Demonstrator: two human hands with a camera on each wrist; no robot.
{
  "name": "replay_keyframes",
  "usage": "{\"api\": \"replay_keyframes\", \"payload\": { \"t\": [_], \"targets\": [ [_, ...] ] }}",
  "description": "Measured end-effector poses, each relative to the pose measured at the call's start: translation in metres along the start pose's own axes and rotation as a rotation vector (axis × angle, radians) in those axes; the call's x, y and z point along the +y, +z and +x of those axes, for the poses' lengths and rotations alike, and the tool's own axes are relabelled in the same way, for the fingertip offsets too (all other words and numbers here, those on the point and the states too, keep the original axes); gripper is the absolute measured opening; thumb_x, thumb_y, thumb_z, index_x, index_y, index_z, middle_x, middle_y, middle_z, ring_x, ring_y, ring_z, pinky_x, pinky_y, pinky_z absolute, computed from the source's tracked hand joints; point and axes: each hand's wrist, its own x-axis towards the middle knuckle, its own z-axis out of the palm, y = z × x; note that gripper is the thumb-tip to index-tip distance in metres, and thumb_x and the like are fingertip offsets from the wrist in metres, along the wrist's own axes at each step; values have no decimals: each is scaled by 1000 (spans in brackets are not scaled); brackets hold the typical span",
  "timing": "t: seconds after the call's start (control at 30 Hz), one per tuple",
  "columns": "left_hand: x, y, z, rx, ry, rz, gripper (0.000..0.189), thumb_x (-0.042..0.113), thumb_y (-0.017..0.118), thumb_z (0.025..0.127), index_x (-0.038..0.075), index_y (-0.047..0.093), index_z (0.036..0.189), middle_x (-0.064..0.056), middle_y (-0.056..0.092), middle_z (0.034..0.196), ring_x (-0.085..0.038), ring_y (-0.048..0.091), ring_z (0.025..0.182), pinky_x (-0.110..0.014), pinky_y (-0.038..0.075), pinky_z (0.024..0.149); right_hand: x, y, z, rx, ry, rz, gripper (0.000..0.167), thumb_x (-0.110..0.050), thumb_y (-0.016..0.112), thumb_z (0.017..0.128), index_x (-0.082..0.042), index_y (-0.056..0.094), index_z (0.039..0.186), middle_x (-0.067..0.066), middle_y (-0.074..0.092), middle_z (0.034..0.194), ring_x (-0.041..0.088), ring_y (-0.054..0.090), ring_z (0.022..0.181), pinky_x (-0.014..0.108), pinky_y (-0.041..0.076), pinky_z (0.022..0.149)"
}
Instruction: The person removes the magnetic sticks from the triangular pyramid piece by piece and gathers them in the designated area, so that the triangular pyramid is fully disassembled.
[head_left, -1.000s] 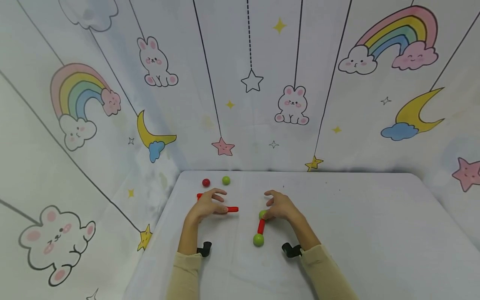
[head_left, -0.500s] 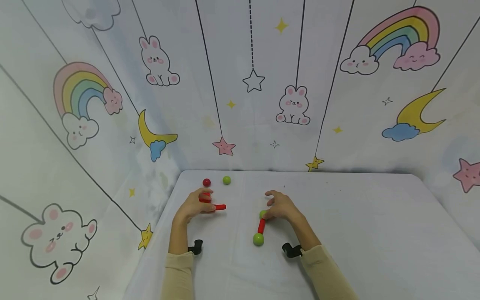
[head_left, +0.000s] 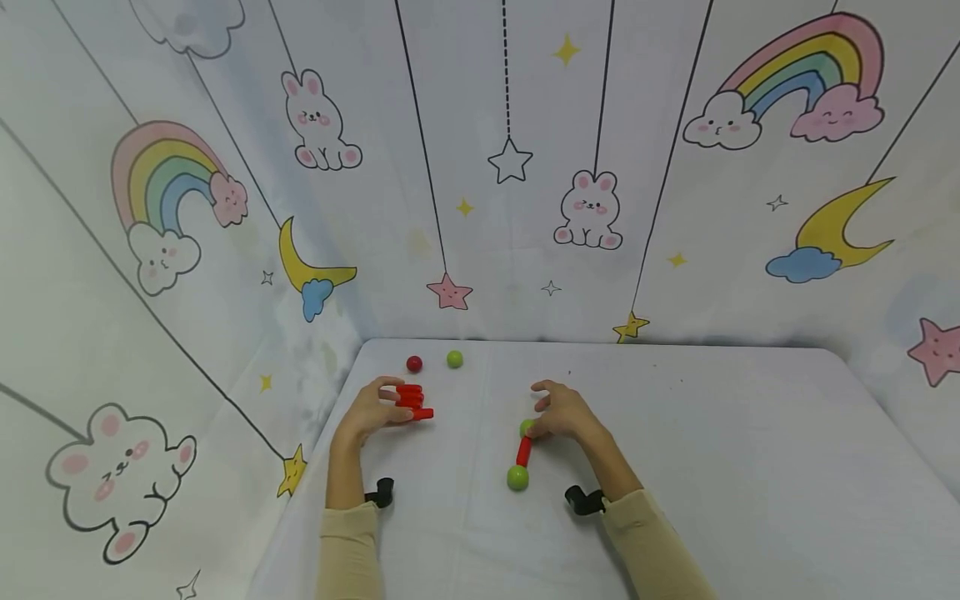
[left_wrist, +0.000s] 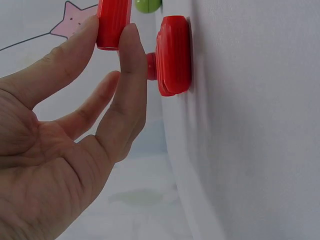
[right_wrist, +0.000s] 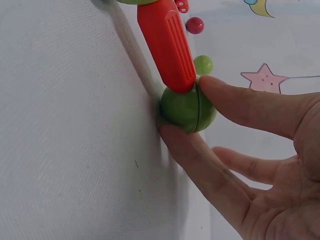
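Observation:
My left hand (head_left: pixel 366 412) pinches a ribbed red rod (left_wrist: pixel 113 24) between thumb and forefinger. In the left wrist view that rod is held off the white table, beside a group of several similar red rods (head_left: pixel 410 395) lying close together. My right hand (head_left: pixel 566 417) holds a green ball (right_wrist: pixel 182 111) between thumb and fingers. A red rod (right_wrist: pixel 166 44) joins this ball to a second green ball (head_left: pixel 517 477), which lies nearer the body. Part of the gripped ball is hidden by fingers in the head view.
Behind the red rods, near the far edge of the white table (head_left: pixel 697 450), sit a loose red ball (head_left: pixel 414 364) and a loose green ball (head_left: pixel 454 359). A patterned cloth wall (head_left: pixel 510 242) rises beyond that edge and along the left.
My left hand has moved left with its red rod, bringing it beside the other red rods, which are now more exposed. My right hand and the joined piece stay in place.

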Motion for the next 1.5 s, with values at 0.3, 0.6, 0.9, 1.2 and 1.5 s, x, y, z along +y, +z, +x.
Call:
{"api": "replay_keyframes", "payload": {
  "t": [0.3,0.6,0.9,1.2,1.5],
  "targets": [
    [-8,-6,4,43,-48,68,66,7,80,89,6,51,148,-26,57,139,-38,57,119,-42,56,94,3,-1,1,6,-1,-7,80,-3,92,73,-8,58,145,15,70,117,25,66,91,34,59,72],
    [-17,-11,6,67,-96,66,63,7,80,89,4,53,146,-27,57,138,-39,56,120,-43,54,96,4,-1,2,-1,-10,17,79,-4,92,73,-7,58,145,15,70,117,26,66,92,34,59,72],
    [-21,-9,7,73,-108,87,59,7,77,91,2,53,145,-27,58,134,-38,55,116,-42,53,94,3,0,3,2,-15,10,79,-5,92,73,-6,58,144,15,70,117,26,66,94,35,58,72],
    [-24,-6,9,105,-128,132,58,7,78,90,0,53,143,-27,57,131,-37,56,111,-46,53,95,1,3,1,35,-23,-2,83,-7,95,71,-5,57,144,15,70,111,23,66,82,33,59,68],
    [-23,-2,13,128,-111,163,57,8,77,91,0,53,142,-27,57,131,-33,62,101,-43,57,91,4,-3,1,85,-16,-137,88,-30,100,67,-3,59,140,6,68,97,21,63,80,34,53,68]
  ]
}}
